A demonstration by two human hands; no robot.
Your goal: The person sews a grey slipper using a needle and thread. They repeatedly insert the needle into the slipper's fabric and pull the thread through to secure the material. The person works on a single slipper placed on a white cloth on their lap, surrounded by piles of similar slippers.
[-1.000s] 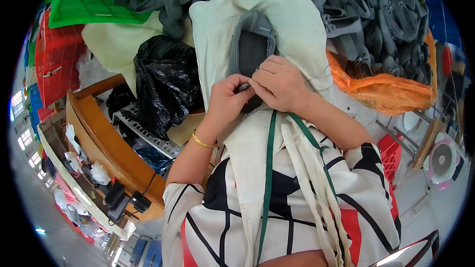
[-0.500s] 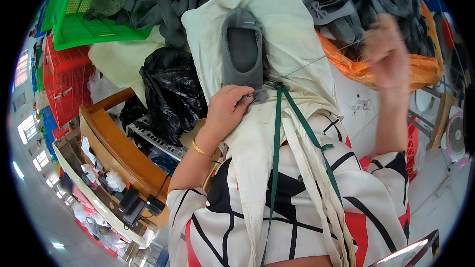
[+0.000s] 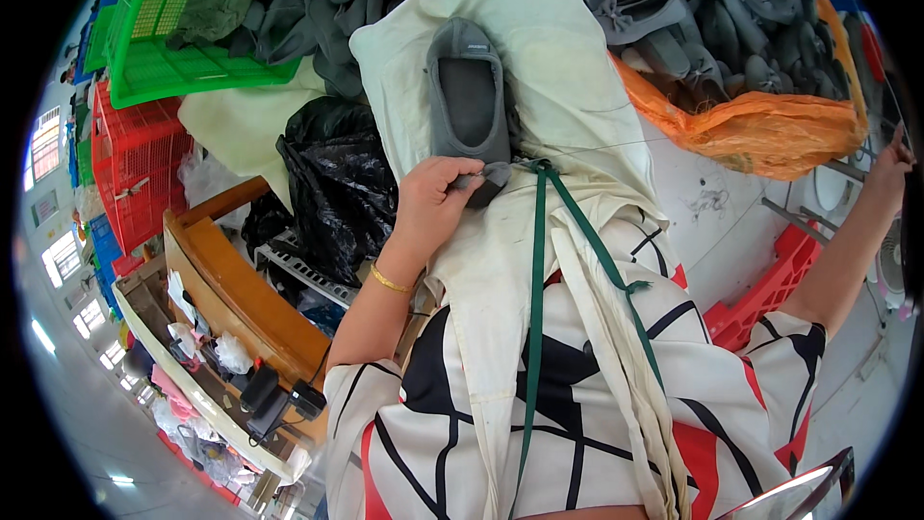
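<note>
A grey slip-on shoe (image 3: 469, 101) lies with its opening upward on a white cloth-covered pad (image 3: 568, 67) over my lap. My left hand (image 3: 435, 200) is closed at the shoe's near end, thumb and fingers pinching a small grey fabric bow (image 3: 495, 174). A thin thread (image 3: 616, 145) stretches from beside the bow toward the right. Out at the far right, my right hand (image 3: 893, 166) is raised with its fingers drawn together on the thread's far part; a needle cannot be made out. Dark green ties (image 3: 537, 299) hang down over my patterned clothing.
Many grey shoes (image 3: 654, 14) are heaped beyond the pad, some in an orange sack (image 3: 770, 135). Left stand a green crate (image 3: 144, 58), a red crate (image 3: 135, 164), a black plastic bag (image 3: 337, 183) and a wooden drawer table (image 3: 241, 299). A red plastic crate (image 3: 765, 294) sits at right.
My right hand has swung outward and down to the far right, drawing the thread out flatter. My left hand stays on the bow, shifted slightly.
</note>
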